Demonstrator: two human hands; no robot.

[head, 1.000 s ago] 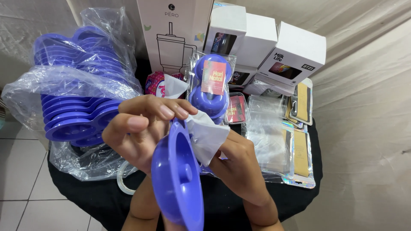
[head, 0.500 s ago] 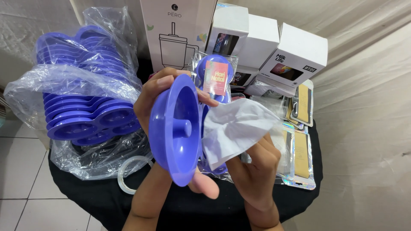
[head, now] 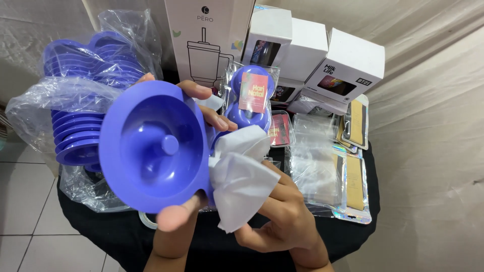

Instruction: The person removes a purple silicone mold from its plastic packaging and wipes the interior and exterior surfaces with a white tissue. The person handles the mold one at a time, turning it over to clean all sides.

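Note:
My left hand (head: 176, 221) holds a purple plastic dish (head: 151, 146) upright, its hollow side with a centre peg facing me; my thumb is under its lower rim and my fingers curl over the top right edge. My right hand (head: 282, 216) grips a crumpled white tissue (head: 242, 184) pressed against the dish's right edge. Behind the hands stands a packaged purple piece (head: 252, 95) in clear wrap with a pink label.
A clear bag holding several stacked purple dishes (head: 83, 111) sits at the left on the black-covered table (head: 116, 236). A tall white tumbler box (head: 206, 35) and white boxes (head: 343, 65) stand at the back. Clear sleeves and holographic pouches (head: 348, 166) lie at the right.
The left hand has turned the dish from edge-on to its hollow face toward me and lifted it closer. The right hand with the tissue moved from behind the dish to its right edge.

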